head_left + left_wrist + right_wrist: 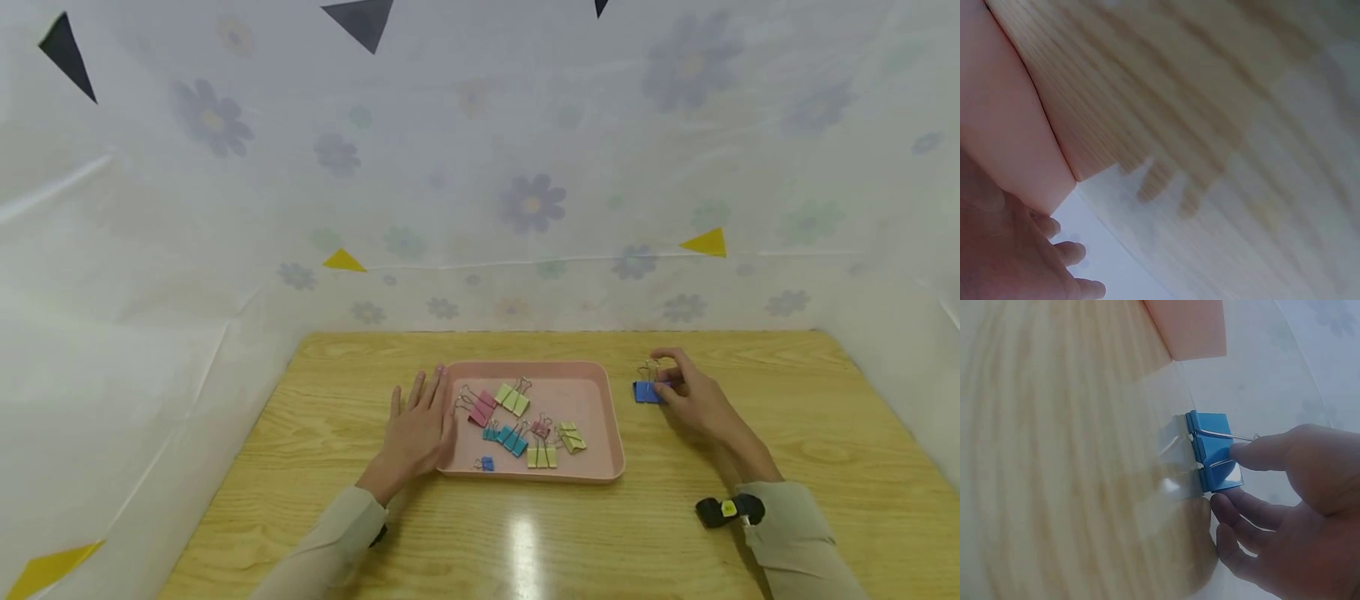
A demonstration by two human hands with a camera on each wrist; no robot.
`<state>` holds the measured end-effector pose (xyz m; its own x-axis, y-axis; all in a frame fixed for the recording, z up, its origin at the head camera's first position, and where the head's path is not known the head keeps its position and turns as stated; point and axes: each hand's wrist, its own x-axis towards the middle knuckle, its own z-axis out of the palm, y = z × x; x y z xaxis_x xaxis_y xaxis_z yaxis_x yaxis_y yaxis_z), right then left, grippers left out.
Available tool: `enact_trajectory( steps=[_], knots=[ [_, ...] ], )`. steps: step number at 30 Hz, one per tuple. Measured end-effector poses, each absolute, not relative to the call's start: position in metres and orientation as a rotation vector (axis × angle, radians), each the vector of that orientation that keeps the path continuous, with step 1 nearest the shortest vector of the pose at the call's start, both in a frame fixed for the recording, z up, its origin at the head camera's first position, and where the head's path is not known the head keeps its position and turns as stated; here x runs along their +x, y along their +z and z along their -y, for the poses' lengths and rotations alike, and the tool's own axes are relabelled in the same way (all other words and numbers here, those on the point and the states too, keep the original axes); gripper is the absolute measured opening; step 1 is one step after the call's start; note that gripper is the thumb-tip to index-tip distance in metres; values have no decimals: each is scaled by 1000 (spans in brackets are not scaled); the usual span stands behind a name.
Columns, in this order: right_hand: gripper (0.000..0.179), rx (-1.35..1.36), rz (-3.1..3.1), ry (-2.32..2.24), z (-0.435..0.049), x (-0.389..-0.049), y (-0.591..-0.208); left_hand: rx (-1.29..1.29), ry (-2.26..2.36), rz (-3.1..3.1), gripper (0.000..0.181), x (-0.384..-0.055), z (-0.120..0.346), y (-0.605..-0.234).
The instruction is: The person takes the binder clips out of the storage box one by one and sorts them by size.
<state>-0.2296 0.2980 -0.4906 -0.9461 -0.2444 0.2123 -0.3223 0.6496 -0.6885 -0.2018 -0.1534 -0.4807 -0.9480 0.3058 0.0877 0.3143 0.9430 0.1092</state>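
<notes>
My right hand (697, 406) pinches a large blue binder clip (646, 392) to the right of the tray. In the right wrist view the thumb lies on the side of the blue clip (1214, 447), by its wire handles, with the other fingers curled beneath. The clip is right at the wooden tabletop. On the other side my left hand (414, 435) lies flat with straight fingers along the left edge of a pink tray (592, 408); the left wrist view has it against the tray wall (1019, 119).
Inside the tray are a large pink clip (482, 407), a smaller pink clip (541, 428), several pale yellow clips (512, 400), teal clips (513, 441) and a small blue clip (487, 463). White flowered sheeting (480, 300) borders the wooden table (360, 558) at the back and sides.
</notes>
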Motion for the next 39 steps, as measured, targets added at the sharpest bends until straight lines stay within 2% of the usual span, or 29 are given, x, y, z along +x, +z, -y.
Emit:
enact_trajectory(
  steps=[21,39],
  knots=[
    [44,490,2617,1145,-284,-217,-461,-474,-208,3016,61,-203,153,-485],
    [40,667,2497,1429,-230,-207,-457,-468,-216,3034,60,-202,151,-482]
  ],
)
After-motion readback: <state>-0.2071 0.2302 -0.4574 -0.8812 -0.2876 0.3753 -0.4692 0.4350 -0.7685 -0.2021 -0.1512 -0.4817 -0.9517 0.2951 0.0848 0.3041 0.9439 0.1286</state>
